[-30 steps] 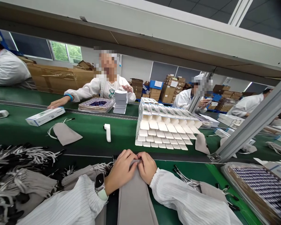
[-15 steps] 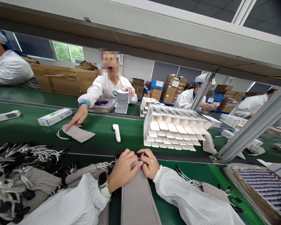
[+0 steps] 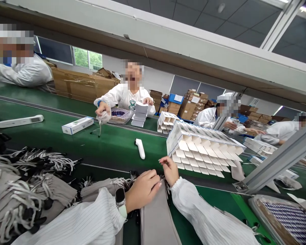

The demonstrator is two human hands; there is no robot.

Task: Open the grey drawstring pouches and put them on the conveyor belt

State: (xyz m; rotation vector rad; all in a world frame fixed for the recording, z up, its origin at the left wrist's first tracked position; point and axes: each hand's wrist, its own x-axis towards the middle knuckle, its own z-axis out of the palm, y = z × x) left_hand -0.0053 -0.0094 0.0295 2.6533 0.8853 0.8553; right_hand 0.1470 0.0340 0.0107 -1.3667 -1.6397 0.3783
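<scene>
Long grey drawstring pouches lie stacked in front of me, their corded ends pointing away. My left hand, with a watch on its wrist, is closed over the far end of the top pouch; its fingers hide part of that edge. Just right of it, my right hand is raised off the cloth, its fingers loosely bent and apart, with nothing visible in them. Beyond the hands, a white handheld thermometer lies on the green conveyor belt.
A heap of grey pouches with cords fills the left. Open white boxes are stacked ahead right, near a slanted metal post. A tray of batteries sits at right. Across the belt, a co-worker's hand holds a pouch.
My right hand has come off the pouch's end and lifted slightly; my left stays there. The co-worker has picked a pouch up off the belt and drawn it back. The view has shifted left.
</scene>
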